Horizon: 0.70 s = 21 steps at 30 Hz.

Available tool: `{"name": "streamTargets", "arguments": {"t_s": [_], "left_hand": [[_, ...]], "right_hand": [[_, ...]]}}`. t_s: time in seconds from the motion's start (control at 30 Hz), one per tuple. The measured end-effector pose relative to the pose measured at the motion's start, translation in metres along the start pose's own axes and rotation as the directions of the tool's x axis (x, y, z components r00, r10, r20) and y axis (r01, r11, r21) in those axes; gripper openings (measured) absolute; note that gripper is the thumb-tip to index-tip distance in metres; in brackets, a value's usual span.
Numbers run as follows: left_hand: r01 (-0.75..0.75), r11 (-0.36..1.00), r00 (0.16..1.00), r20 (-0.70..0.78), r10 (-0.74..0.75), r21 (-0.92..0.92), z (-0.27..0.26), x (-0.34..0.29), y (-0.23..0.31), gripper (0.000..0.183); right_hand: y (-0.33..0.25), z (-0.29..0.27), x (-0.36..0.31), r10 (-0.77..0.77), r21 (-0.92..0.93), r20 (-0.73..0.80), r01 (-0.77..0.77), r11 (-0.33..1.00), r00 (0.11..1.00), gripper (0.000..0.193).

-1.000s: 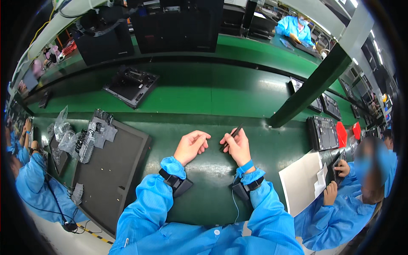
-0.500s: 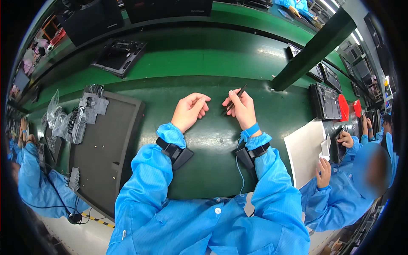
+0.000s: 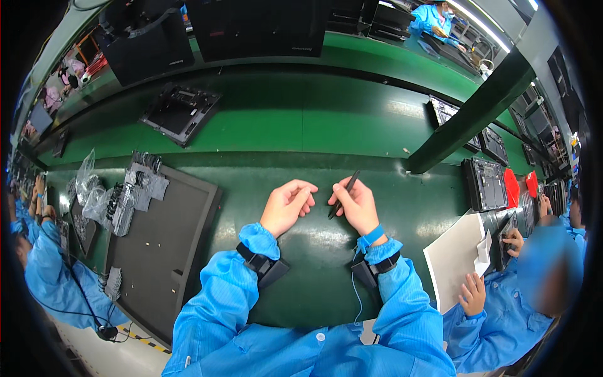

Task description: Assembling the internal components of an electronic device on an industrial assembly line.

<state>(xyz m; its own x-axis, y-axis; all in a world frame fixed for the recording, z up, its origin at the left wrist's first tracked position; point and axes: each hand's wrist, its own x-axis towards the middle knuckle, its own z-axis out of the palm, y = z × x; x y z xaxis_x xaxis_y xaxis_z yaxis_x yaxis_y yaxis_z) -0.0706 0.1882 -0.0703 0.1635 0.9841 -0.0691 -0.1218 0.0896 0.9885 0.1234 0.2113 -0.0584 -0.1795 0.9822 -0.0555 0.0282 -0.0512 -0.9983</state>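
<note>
Right hand (image 3: 359,207) pinching a slim black pen-like tool (image 3: 352,182), slanted, over the green workbench (image 3: 308,270). Left hand (image 3: 284,208) near it, fingers loosely curled; can't tell from here if it grips anything. Further left: dark grey tray (image 3: 147,267), grey-black bundles (image 3: 127,210) along its far-left part.

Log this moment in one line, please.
Left hand: loosely curled, no object visible | Right hand: holding slim black tool | Nearby: dark tray left, white sheet right
</note>
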Motion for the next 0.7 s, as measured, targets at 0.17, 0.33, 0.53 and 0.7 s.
{"name": "streamTargets", "arguments": {"t_s": [0.17, 0.33, 0.53, 0.7], "left_hand": [[0.022, 1.0, 1.0, -0.011, -0.022, -0.005, 0.0005, -0.0021, 0.0018, 0.021], [0.011, 1.0, 1.0, -0.012, -0.011, 0.009, 0.0008, -0.0021, 0.0025, 0.02], [0.002, 1.0, 1.0, -0.006, -0.002, 0.011, 0.0022, -0.0012, 0.0031, 0.02], [-0.013, 1.0, 1.0, -0.018, 0.013, -0.008, 0.0024, -0.0004, 0.0011, 0.019]], "right_hand": [[0.0023, 0.0019, -0.0014, 0.013, -0.01, 0.021, -0.013, 1.0, 1.0, 0.017], [0.0013, 0.0025, -0.0021, 0.01, -0.018, 0.03, -0.009, 1.0, 0.999, 0.016], [0.0021, 0.0005, -0.0009, -0.015, -0.016, 0.03, 0.015, 1.0, 0.999, 0.019], [0.0033, 0.001, -0.0005, -0.02, -0.003, 0.03, 0.02, 1.0, 0.999, 0.019]]}}
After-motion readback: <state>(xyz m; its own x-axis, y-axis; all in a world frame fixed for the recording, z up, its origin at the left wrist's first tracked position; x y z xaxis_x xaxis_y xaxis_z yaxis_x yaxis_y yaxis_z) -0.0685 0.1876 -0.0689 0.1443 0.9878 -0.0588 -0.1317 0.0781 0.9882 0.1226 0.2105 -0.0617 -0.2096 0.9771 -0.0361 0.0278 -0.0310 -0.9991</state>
